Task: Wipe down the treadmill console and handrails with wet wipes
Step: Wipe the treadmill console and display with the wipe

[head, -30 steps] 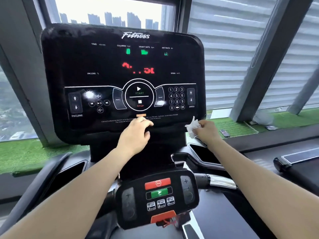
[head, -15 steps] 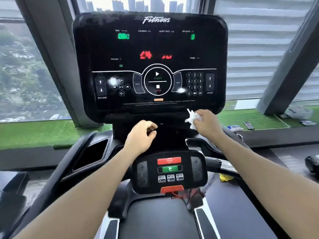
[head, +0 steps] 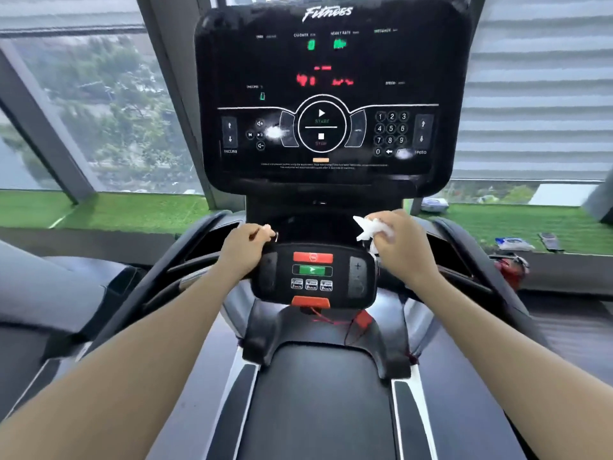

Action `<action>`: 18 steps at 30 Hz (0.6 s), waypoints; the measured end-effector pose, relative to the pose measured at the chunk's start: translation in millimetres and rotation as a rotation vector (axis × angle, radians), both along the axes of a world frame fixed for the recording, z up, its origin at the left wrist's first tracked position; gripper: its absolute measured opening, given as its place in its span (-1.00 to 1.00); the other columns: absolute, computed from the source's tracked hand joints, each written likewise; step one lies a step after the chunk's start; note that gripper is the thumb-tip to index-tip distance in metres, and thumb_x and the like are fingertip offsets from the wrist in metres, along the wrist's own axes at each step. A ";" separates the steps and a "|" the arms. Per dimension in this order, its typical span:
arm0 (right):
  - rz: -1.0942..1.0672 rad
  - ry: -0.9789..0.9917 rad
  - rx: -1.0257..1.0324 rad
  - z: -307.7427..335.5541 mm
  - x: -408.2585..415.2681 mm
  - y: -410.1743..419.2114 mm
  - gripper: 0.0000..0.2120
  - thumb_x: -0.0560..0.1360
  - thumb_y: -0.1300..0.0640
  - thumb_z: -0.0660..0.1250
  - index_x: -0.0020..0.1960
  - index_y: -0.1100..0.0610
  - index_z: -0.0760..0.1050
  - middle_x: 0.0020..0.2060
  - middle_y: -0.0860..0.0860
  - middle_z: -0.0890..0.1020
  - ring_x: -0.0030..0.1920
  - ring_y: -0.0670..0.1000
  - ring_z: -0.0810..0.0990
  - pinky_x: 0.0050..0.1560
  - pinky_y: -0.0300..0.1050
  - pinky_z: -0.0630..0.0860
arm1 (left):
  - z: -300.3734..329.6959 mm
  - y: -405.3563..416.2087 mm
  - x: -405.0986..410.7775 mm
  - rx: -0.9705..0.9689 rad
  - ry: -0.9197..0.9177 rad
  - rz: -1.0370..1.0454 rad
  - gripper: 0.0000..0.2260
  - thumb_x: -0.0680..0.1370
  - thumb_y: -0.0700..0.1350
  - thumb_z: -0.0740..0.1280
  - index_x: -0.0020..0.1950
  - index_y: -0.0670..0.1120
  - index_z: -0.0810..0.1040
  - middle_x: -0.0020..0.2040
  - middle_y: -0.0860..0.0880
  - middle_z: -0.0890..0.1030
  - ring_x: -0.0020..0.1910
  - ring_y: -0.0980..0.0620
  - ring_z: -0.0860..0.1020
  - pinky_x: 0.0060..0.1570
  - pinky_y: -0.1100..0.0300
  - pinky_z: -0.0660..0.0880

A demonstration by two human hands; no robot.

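Two hands at the lower control panel [head: 313, 273]: right hand [head: 396, 240] gripping a crumpled wet wipe [head: 368, 229], left hand [head: 247, 242] curled, empty.

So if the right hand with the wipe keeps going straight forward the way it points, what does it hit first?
Probably the dark column under the console: the right hand, gripping the wet wipe, points forward-left above the small control panel. Depth is unclear.

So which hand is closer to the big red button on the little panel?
Left. The left hand rests at the panel's upper left corner, just beside the red button. The right hand, holding the wipe, sits farther off, past the panel's right edge.
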State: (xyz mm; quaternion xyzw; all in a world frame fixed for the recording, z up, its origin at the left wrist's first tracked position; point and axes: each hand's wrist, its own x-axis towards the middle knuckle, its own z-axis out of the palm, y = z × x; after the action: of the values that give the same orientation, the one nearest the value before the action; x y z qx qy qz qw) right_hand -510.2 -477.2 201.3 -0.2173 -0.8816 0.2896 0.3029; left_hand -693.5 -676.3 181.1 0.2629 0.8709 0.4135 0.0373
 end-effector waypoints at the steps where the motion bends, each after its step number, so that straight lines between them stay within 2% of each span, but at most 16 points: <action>1: -0.033 0.011 -0.002 0.1 -1.5 -4.8 -0.70 0.44 0.34 0.22 0.08 0.14 0.60 -0.01 0.05 0.56 -0.02 0.03 0.52 -0.13 -0.26 0.28 | -1.9 -2.9 -1.4 0.051 -0.020 -0.019 -0.76 0.62 -0.10 0.19 -0.09 -0.06 0.64 -0.04 -0.06 0.65 0.07 -0.07 0.57 0.17 0.09 0.40; 3: -0.068 0.012 0.018 0.5 -4.1 -21.4 -0.68 0.43 0.36 0.22 0.10 0.15 0.60 0.02 0.05 0.58 0.02 0.06 0.51 -0.06 -0.24 0.31 | -4.7 -8.7 -2.4 0.095 -0.053 -0.076 -0.75 0.63 -0.10 0.17 -0.11 -0.04 0.63 -0.07 -0.02 0.62 0.06 -0.03 0.56 0.16 0.17 0.37; 6: -0.056 -0.061 0.172 -2.9 -5.3 -48.4 -0.63 0.43 0.35 0.17 0.14 0.14 0.58 0.07 0.02 0.61 0.09 0.13 0.48 0.04 -0.18 0.31 | -1.3 -15.8 -1.0 -0.005 0.013 -0.191 -0.75 0.63 -0.15 0.17 0.04 -0.13 0.65 0.02 -0.05 0.62 0.04 0.04 0.50 -0.03 0.36 0.26; 9: -0.078 -0.116 0.261 -2.7 0.3 -59.4 -0.59 0.43 0.38 0.15 0.18 0.13 0.57 0.15 -0.01 0.60 0.19 0.10 0.46 0.16 -0.03 0.36 | 2.5 -24.2 -9.0 -0.021 0.050 -0.203 -0.74 0.63 -0.16 0.15 0.11 -0.16 0.63 0.11 -0.08 0.61 0.05 0.03 0.49 -0.08 0.35 0.24; 13: -0.051 -0.198 0.247 -3.5 7.0 -61.7 -0.56 0.53 0.36 0.10 0.35 0.13 0.45 0.35 -0.01 0.46 0.37 0.02 0.35 0.32 -0.09 0.29 | -13.7 -45.3 -13.1 -0.035 0.070 -0.126 -0.76 0.61 -0.21 0.19 0.17 -0.14 0.60 0.14 -0.08 0.59 0.16 -0.05 0.50 0.06 0.25 0.30; 18: 0.044 -0.424 0.355 -14.6 14.3 -67.1 -0.47 0.58 0.37 0.02 0.51 0.06 0.16 0.50 -0.11 0.15 0.50 -0.15 0.08 0.39 -0.20 0.27 | -33.4 -60.4 -14.7 -0.139 0.194 -0.299 -0.67 0.54 -0.34 0.22 0.26 -0.14 0.55 0.20 -0.08 0.57 0.22 -0.09 0.48 0.29 0.09 0.34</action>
State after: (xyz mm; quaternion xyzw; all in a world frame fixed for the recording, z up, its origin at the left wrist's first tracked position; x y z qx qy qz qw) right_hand -495.9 -544.3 186.7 -0.1974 -0.9668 0.0848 0.1385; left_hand -708.2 -736.7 147.7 0.4247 0.8482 0.3148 0.0324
